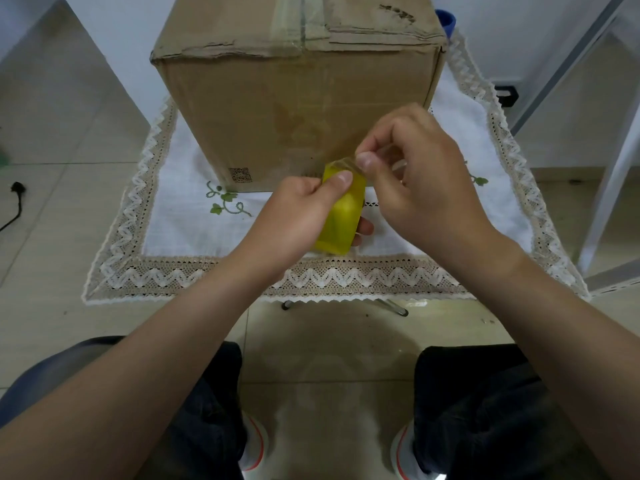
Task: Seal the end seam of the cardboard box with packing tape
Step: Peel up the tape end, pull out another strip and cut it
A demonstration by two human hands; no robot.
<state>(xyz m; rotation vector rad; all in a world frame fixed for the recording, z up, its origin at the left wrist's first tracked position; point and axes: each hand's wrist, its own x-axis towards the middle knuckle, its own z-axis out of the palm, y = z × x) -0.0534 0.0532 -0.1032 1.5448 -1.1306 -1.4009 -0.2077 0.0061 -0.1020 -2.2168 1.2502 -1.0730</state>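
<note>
Tape roll in both hands

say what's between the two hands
Head view: a short peeled tape strip, from the yellow roll in the left hand to the pinching right hand.

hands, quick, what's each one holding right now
Left hand: closed around the yellow packing tape roll.
Right hand: pinching the free end of the tape, peeled up from the roll.
</note>
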